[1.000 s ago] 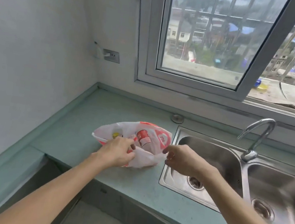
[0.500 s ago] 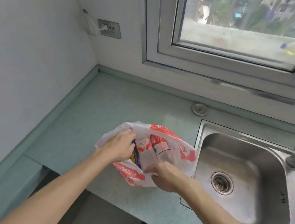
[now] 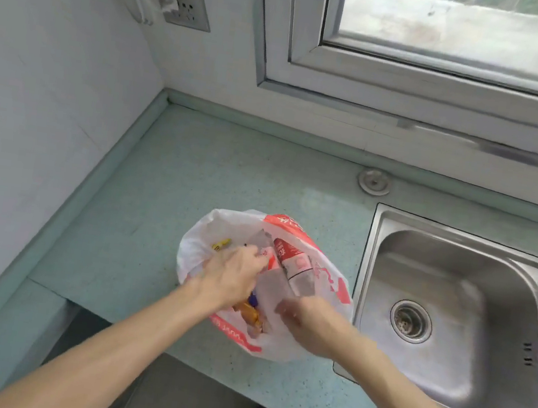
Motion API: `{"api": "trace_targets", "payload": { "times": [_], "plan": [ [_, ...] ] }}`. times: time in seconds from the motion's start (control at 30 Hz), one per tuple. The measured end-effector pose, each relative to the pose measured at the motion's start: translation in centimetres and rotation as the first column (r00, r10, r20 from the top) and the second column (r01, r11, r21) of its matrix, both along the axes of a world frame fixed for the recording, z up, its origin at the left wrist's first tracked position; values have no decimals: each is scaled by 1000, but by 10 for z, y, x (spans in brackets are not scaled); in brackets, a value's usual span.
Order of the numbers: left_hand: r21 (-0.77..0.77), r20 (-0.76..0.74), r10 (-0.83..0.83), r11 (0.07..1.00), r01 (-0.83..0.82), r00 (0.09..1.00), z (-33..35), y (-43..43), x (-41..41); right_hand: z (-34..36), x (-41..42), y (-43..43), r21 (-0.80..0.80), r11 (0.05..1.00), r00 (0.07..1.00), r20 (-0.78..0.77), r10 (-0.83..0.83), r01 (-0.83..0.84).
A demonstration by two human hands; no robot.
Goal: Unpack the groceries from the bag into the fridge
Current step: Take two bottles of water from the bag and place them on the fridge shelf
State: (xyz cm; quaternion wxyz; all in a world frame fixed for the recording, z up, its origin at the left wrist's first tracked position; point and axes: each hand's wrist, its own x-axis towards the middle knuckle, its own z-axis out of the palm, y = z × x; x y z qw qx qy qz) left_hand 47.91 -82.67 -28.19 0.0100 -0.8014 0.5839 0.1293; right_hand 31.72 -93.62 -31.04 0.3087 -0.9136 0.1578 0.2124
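Teal counter [image 3: 197,166] by the steel sink [image 3: 396,221] carried the plastic bag [image 3: 208,230], its mouth spread wider than a second before. The left hand [image 3: 229,278] had dipped inside, fingers [image 3: 251,255] curled among the cartons [image 3: 294,262], grip unclear. The right hand [image 3: 313,324] pinched the bag's near rim. Nothing was out yet.

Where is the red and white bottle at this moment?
The red and white bottle lies inside the open plastic bag on the green counter, near the middle of the head view, just right of the left hand and left of the sink.
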Motion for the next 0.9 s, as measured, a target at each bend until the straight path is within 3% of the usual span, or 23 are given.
{"api": "trace_targets", "payload": {
  "times": [0.07,0.17,0.3,0.43,0.53,0.67,0.8,0.9],
  "plan": [
    [-13,-4,-182,983,182,983,-11,-2,-16,-1,-4,-22,-94,990,994,4,-107,107],
    [104,39,-377,922,372,925,-31,-8,-38,-5,-16,-51,-148,972,971,-130,-202,182],
    [316,101,-524,823,472,846,-52,-17,-52,-10,-25,-55,-140,976,959,-207,-192,165],
    [291,159,-517,839,460,841,-56,-27,-60,-20,-24,-37,-244,948,975,-31,-220,206],
    [284,187,-502,850,443,844,-57,-30,-59,-27,-23,-33,-221,952,977,73,-200,212],
    [194,171,-467,879,435,868,-45,-26,-45,-28,-18,-36,-248,941,972,9,-236,231],
    [0,46,-329,944,330,943,-27,-13,-32,-27,-7,-42,-286,933,961,-104,-257,218],
    [-163,-82,-202,969,186,976,-3,-5,-24,-27,-2,-37,-315,926,963,-101,-251,208]
  ]
}}
